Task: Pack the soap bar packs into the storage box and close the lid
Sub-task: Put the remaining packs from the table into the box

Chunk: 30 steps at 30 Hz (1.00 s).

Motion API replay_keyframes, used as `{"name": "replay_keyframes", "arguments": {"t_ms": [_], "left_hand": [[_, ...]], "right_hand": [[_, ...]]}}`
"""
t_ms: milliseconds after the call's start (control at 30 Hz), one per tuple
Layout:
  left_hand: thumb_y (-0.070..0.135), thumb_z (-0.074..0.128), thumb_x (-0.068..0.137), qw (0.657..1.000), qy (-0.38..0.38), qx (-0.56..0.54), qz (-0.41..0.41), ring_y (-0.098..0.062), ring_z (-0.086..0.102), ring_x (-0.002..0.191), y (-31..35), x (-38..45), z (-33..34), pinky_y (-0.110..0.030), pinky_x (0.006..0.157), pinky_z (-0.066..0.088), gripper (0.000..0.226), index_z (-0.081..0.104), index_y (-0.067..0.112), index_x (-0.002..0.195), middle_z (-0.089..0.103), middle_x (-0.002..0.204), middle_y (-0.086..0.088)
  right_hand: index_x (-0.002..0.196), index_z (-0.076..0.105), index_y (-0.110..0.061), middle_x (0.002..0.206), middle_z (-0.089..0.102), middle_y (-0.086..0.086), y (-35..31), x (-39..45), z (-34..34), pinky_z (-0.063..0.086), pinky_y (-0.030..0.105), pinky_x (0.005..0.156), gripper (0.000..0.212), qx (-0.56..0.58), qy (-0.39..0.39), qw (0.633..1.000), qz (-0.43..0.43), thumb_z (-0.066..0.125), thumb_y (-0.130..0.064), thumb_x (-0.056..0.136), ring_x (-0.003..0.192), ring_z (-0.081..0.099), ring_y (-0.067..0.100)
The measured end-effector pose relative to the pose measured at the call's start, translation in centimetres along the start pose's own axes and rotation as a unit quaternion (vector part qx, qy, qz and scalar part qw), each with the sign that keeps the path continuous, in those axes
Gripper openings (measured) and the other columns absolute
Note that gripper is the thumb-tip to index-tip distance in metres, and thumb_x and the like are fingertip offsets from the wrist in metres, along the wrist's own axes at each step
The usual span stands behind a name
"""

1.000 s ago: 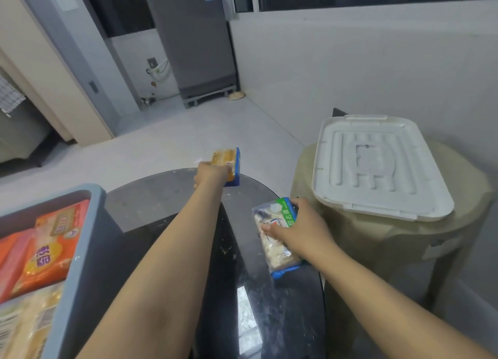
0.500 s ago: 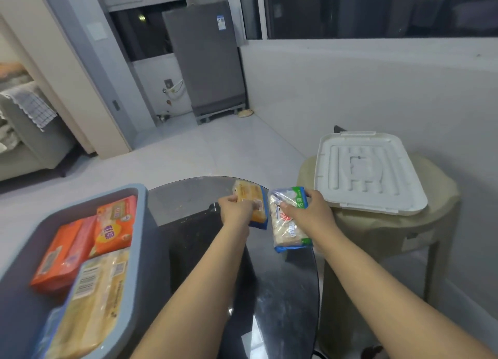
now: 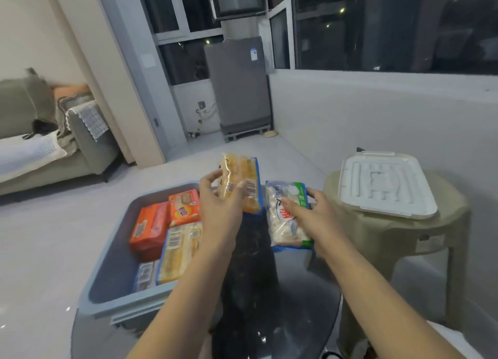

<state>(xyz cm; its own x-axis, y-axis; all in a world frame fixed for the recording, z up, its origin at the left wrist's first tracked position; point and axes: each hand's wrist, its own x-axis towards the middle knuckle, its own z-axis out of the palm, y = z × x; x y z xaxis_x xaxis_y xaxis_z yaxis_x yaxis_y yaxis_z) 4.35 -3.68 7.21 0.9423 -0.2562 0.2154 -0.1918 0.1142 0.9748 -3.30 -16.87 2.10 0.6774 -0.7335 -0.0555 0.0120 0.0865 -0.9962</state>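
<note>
Two packs now in the air, one per hand. A second ago the left hand (image 3: 221, 197) reached far across the bench (image 3: 296, 299); it has since drawn back, fingers clenched round the yellow soap pack (image 3: 241, 181), beside the storage box (image 3: 107, 291) at 9 o'clock of it. Right hand (image 3: 310, 213) grips the white-green soap pack (image 3: 285, 216), lifted off the glass. Box holds several packs already. Lid (image 3: 382, 186) waits on the stool (image 3: 390, 240) at 3 o'clock. Likely next: drop both in.

I see the dark glass worktop (image 3: 304, 299) carrying the grey-blue storage box (image 3: 107, 286); the white lid (image 3: 385, 186) lies on a beige stool (image 3: 398, 240).
</note>
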Motion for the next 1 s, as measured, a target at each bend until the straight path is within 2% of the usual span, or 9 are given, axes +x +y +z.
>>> {"name": "replay_keyframes", "arguments": {"t_ms": [100, 233, 367, 500, 567, 700, 767, 833, 1000], "left_hand": [[0.017, 0.067, 0.085, 1.0, 0.012, -0.004, 0.004, -0.018, 0.071, 0.084, 1.9, -0.4, -3.8, -0.034, 0.064, 0.061, 0.038, 0.049, 0.028, 0.116, 0.066, 0.101, -0.004], [0.02, 0.063, 0.088, 0.998, 0.032, 0.047, -0.011, -0.02, 0.072, 0.084, 2.9, -0.5, -9.0, -0.037, 0.065, 0.061, 0.038, 0.053, 0.021, 0.125, 0.068, 0.108, -0.007], [0.021, 0.061, 0.09, 0.992, 0.041, 0.098, -0.063, -0.024, 0.071, 0.087, 3.0, -0.9, -13.7, -0.045, 0.068, 0.061, 0.039, 0.052, 0.029, 0.127, 0.065, 0.117, -0.007], [0.024, 0.06, 0.091, 0.98, 0.026, 0.182, -0.073, -0.015, 0.073, 0.071, 2.9, -1.3, -16.9, -0.029, 0.049, 0.057, 0.042, 0.051, 0.031, 0.131, 0.065, 0.112, -0.007], [0.027, 0.059, 0.09, 0.972, 0.02, 0.225, -0.068, -0.019, 0.072, 0.08, 2.7, -1.6, -17.8, -0.025, 0.053, 0.055, 0.041, 0.052, 0.032, 0.131, 0.067, 0.116, -0.01], [0.031, 0.054, 0.092, 0.955, -0.022, 0.288, -0.067, -0.002, 0.069, 0.054, 2.1, -2.3, -18.4, -0.028, 0.069, 0.06, 0.038, 0.05, 0.034, 0.129, 0.075, 0.09, 0.005], [0.032, 0.053, 0.091, 0.945, -0.016, 0.32, -0.064, -0.009, 0.072, 0.08, 1.8, -2.1, -18.6, -0.04, 0.093, 0.052, 0.043, 0.049, 0.03, 0.134, 0.067, 0.117, -0.004], [0.032, 0.051, 0.092, 0.932, -0.022, 0.357, -0.063, -0.022, 0.06, 0.114, 1.6, -1.7, -18.6, -0.041, 0.103, 0.044, 0.047, 0.046, 0.025, 0.138, 0.057, 0.135, -0.007], [0.035, 0.045, 0.094, 0.868, -0.098, 0.476, -0.099, -0.028, 0.047, 0.129, 1.4, -1.1, -17.9, -0.036, 0.103, 0.037, 0.06, 0.026, 0.02, 0.148, 0.044, 0.148, -0.007]], "right_hand": [[0.123, 0.049, -0.027, 0.105, 0.069, 0.003, -0.9, -1.3, 1.8, 0.058, 0.032, 0.056, 0.06, 0.031, -0.039, 0.999, -0.01, 0.078, -0.036, 0.07, 0.077, 0.072, 0.018], [0.116, 0.052, -0.022, 0.1, 0.069, 0.005, -1.8, -2.6, 4.2, 0.055, 0.028, 0.049, 0.055, 0.098, -0.081, 0.992, 0.006, 0.079, -0.024, 0.068, 0.066, 0.073, 0.016], [0.108, 0.055, -0.02, 0.094, 0.072, 0.009, -2.3, -3.4, 6.3, 0.057, 0.032, 0.049, 0.045, 0.146, -0.102, 0.984, 0.023, 0.078, -0.017, 0.069, 0.065, 0.073, 0.019], [0.096, 0.056, -0.024, 0.094, 0.073, 0.01, -2.3, -4.1, 8.2, 0.06, 0.039, 0.057, 0.035, 0.145, -0.123, 0.982, 0.022, 0.078, -0.017, 0.069, 0.071, 0.074, 0.024], [0.104, 0.055, -0.021, 0.098, 0.072, 0.012, -2.4, -4.5, 9.1, 0.06, 0.042, 0.061, 0.042, 0.142, -0.129, 0.981, 0.024, 0.078, -0.018, 0.069, 0.073, 0.073, 0.025], [0.112, 0.054, -0.016, 0.097, 0.072, 0.011, -2.8, -5.1, 10.4, 0.059, 0.04, 0.053, 0.046, 0.156, -0.139, 0.978, 0.028, 0.076, -0.016, 0.072, 0.069, 0.073, 0.022], [0.113, 0.054, -0.014, 0.097, 0.072, 0.012, -2.7, -5.4, 10.7, 0.059, 0.038, 0.053, 0.045, 0.155, -0.144, 0.977, 0.026, 0.076, -0.014, 0.073, 0.068, 0.073, 0.022], [0.111, 0.054, -0.014, 0.098, 0.072, 0.013, -2.7, -5.5, 10.9, 0.06, 0.037, 0.054, 0.043, 0.151, -0.149, 0.977, 0.027, 0.075, -0.014, 0.074, 0.071, 0.073, 0.023], [0.116, 0.054, -0.013, 0.1, 0.072, 0.012, -2.5, -5.7, 11.2, 0.06, 0.037, 0.054, 0.049, 0.138, -0.153, 0.978, 0.029, 0.076, -0.017, 0.073, 0.076, 0.073, 0.024]]}}
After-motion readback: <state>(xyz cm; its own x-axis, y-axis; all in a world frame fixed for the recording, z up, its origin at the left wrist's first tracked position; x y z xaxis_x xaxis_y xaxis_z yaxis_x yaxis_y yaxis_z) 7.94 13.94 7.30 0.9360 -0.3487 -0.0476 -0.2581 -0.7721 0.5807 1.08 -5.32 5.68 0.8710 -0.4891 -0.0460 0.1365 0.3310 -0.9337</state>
